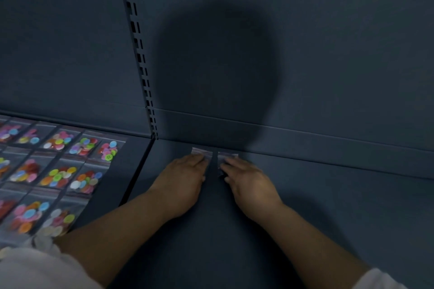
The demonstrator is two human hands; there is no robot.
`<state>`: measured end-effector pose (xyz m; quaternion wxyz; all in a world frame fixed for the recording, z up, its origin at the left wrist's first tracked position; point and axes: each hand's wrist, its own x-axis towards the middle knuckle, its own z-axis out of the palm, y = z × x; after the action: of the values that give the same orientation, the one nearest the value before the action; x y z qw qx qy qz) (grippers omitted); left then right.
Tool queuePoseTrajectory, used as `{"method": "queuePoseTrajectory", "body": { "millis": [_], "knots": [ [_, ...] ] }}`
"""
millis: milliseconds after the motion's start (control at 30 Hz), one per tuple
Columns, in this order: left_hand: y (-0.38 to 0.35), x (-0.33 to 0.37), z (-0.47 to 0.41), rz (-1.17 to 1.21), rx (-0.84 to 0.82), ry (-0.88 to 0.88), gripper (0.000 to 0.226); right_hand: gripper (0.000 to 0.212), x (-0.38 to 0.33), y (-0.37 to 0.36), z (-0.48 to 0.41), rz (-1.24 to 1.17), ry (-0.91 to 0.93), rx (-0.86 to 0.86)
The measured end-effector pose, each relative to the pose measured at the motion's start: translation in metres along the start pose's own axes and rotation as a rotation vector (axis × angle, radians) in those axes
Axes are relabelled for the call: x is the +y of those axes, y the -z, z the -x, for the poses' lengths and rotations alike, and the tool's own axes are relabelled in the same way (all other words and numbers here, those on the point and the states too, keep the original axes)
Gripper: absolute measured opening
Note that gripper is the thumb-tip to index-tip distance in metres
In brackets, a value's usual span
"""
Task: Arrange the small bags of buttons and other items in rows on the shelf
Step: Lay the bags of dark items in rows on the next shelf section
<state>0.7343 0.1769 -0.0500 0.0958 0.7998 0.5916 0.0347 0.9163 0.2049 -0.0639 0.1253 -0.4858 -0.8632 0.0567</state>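
Note:
Two small clear bags lie side by side at the back of the dark shelf [328,195], against its rear lip. My left hand [185,178] lies flat on the left bag [202,150], covering all but its top strip. My right hand [249,178] presses flat on the right bag [228,155] in the same way. What the two bags hold is hidden under my palms. On the neighbouring shelf section to the left, several bags of coloured buttons [58,176] lie in neat rows.
A slotted upright post [138,54] divides the two shelf sections. The back wall [328,42] carries the shadow of my head. A white sleeve [35,270] shows at the lower left.

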Motion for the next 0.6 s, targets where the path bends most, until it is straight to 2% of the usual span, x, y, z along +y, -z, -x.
{"method": "queuePoseTrajectory", "body": {
  "millis": [600],
  "knots": [
    [0.0016,0.0051,-0.0035,0.011,-0.039,0.074,0.058,0.043,0.0002,-0.0003,-0.0059,0.000,0.025,-0.134]
  ]
}}
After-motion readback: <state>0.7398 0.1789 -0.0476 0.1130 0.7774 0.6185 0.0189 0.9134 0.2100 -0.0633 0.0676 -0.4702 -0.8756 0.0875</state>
